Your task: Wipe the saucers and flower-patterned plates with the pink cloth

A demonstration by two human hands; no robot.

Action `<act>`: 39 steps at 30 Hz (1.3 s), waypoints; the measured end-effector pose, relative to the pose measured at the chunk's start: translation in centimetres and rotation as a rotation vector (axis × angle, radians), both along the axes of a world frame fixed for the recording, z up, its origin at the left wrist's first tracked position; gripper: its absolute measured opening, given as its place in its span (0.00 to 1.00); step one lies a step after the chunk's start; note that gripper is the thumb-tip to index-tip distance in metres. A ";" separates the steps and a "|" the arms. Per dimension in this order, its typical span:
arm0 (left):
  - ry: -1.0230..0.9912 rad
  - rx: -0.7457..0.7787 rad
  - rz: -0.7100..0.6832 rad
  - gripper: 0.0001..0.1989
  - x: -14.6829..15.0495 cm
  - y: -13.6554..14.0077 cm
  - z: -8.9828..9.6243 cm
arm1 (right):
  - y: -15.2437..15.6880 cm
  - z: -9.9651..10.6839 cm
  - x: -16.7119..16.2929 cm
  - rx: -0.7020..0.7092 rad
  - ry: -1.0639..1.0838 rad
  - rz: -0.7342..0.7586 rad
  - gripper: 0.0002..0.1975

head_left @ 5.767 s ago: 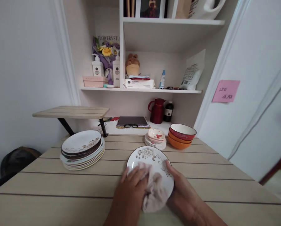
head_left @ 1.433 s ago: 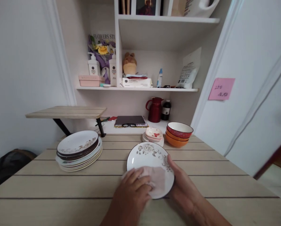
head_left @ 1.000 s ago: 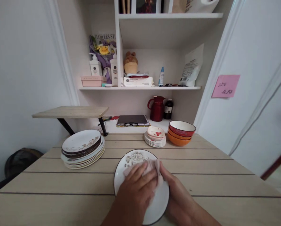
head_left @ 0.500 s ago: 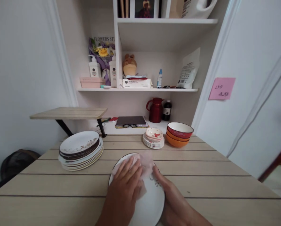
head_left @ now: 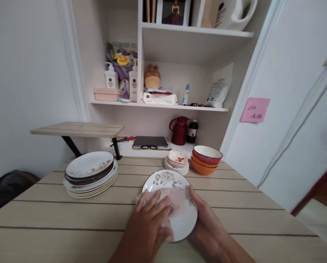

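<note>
A white plate (head_left: 183,223) with a dark rim and a brown flower pattern is held tilted above the table in front of me. My right hand (head_left: 207,219) grips its right edge, thumb on the upper face and fingers underneath. My left hand (head_left: 152,219) presses a thin pale pink cloth (head_left: 177,197) against the plate, with the fingers stretched over the cloth and the thumb beside its lower edge. The cloth covers the plate's middle and left part.
At the left stands a stack of plates (head_left: 90,168), near a small raised shelf (head_left: 78,128). Small dishes (head_left: 177,160) and stacked red and orange bowls (head_left: 205,160) sit behind the plate. Farther back are a dark laptop (head_left: 151,141), a red jug (head_left: 179,130) and a dark bottle (head_left: 192,131).
The plate has turned and tilted, so its flower pattern now shows at the far edge. My left hand and the cloth have moved nearer to me across it. The right hand keeps its grip.
</note>
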State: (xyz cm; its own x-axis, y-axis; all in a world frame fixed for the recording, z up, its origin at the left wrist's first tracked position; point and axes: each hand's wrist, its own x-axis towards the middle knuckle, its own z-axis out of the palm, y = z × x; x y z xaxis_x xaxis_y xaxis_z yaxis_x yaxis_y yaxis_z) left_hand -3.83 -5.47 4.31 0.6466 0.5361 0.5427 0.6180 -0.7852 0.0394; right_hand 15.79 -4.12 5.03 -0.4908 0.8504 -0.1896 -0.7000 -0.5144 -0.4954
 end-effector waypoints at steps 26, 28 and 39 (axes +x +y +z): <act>0.010 -0.078 0.085 0.36 0.6 -0.7 -0.4 | -1.6 -1.2 -2.3 -0.039 -0.044 0.084 0.33; 0.017 -0.102 0.022 0.36 0.7 -0.9 -0.3 | -1.5 -1.4 -2.3 -0.044 -0.052 0.081 0.32; 0.012 -0.262 -0.052 0.24 0.9 -1.1 0.7 | -0.1 0.1 0.5 -0.053 -0.053 0.003 0.33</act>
